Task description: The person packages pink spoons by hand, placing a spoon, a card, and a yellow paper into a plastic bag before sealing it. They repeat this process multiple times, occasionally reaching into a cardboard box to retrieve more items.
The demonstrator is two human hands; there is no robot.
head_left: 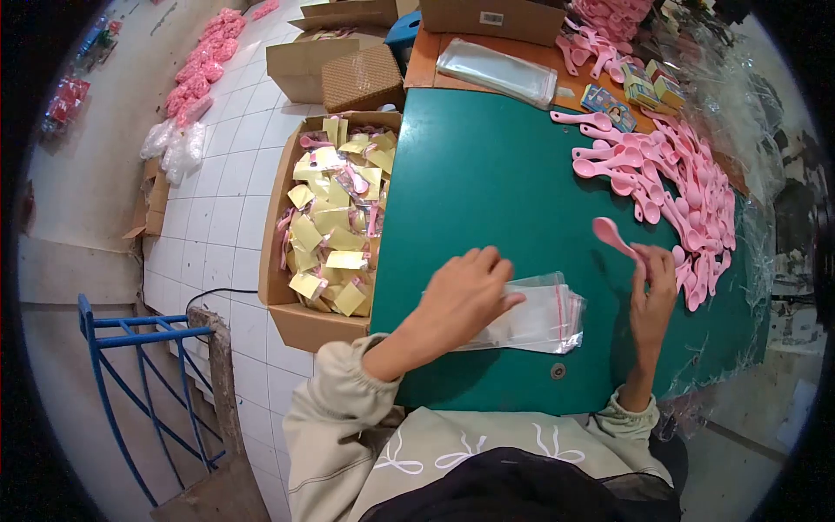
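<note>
My right hand pinches the handle of a pink spoon, its bowl raised toward the upper left above the green tabletop. My left hand is over the left part of a stack of clear plastic bags; its fingers curl downward, the thumb points right, and whether it grips a bag is hidden. A large heap of pink spoons lies to the right, beyond my right hand.
Left of the table stands a cardboard box full of packets with yellow cards. More clear bags, small card boxes and an open carton are at the far edge. A blue metal frame stands lower left.
</note>
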